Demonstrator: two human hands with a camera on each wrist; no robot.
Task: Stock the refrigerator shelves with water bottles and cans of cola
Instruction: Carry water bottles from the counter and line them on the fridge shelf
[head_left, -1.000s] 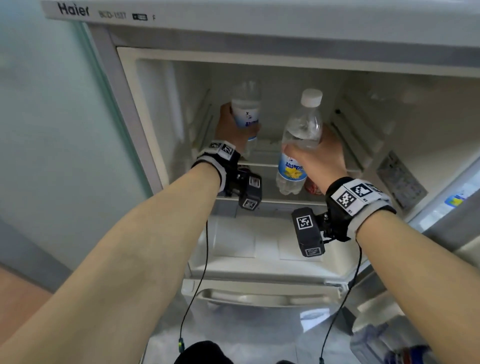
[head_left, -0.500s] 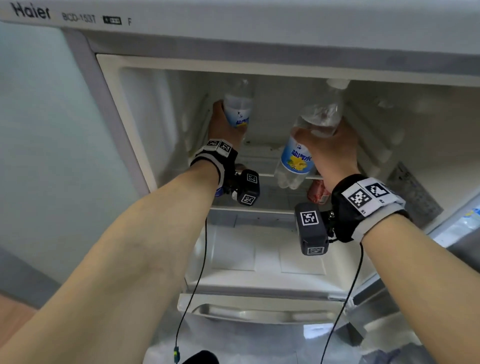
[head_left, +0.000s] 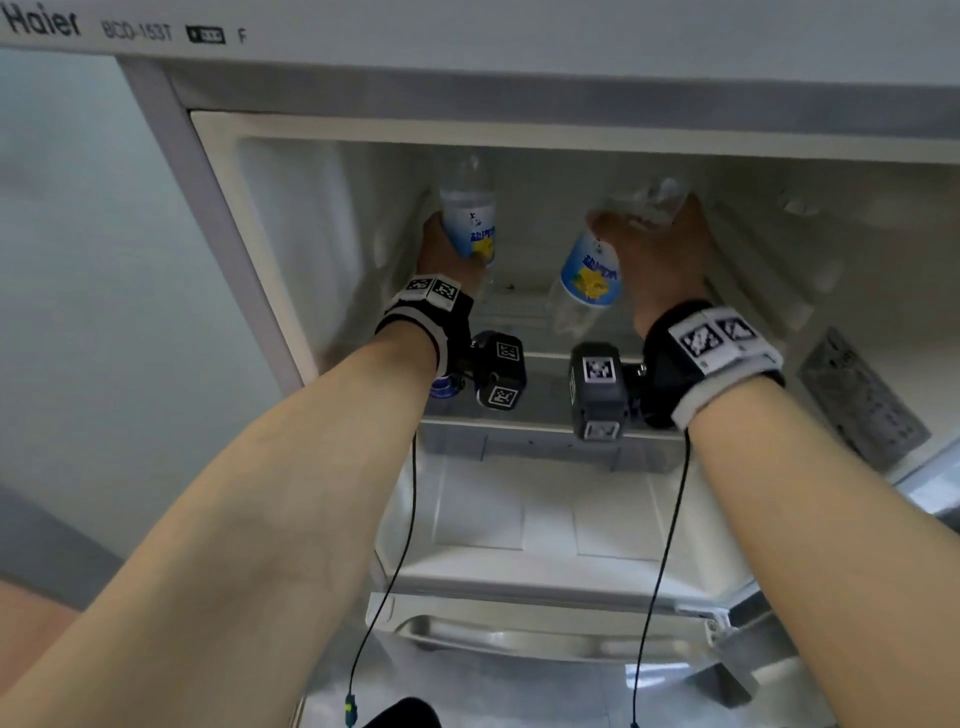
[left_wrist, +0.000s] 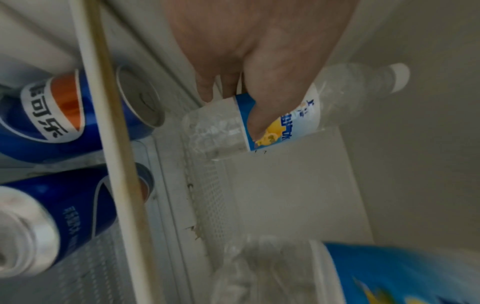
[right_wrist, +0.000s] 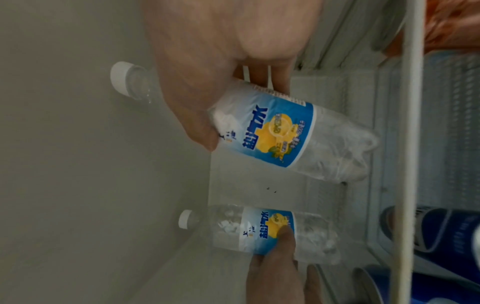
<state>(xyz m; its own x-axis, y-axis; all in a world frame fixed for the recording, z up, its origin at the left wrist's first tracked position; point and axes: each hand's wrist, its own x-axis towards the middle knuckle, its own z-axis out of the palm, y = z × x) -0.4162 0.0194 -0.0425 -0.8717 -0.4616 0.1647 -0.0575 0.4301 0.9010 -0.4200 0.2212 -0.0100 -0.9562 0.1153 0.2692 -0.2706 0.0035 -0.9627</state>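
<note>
Inside the open refrigerator (head_left: 249, 218), my left hand (head_left: 451, 252) grips a clear water bottle (head_left: 470, 221) with a blue and yellow label. It stands upright at the back left of the top shelf (head_left: 519, 306). The left wrist view shows my thumb across this left bottle's (left_wrist: 298, 117) label. My right hand (head_left: 657, 249) grips a second water bottle (head_left: 592, 275) by its upper half. That bottle (right_wrist: 285, 133) is tilted, cap towards the back wall and base near the shelf. Whether its base touches the shelf I cannot tell.
Two blue cola cans (left_wrist: 52, 119) (left_wrist: 64, 216) stand on the shelf below, under the top shelf's front rail (left_wrist: 111, 144). Something red (right_wrist: 451, 24) shows at that level on the right. A white drawer (head_left: 545, 519) sits lower down. The open door (head_left: 862, 400) is at right.
Both hands have reached deeper and higher into the top compartment. The right bottle has gone from upright at the shelf's front to tilted, its cap leaning towards the back.
</note>
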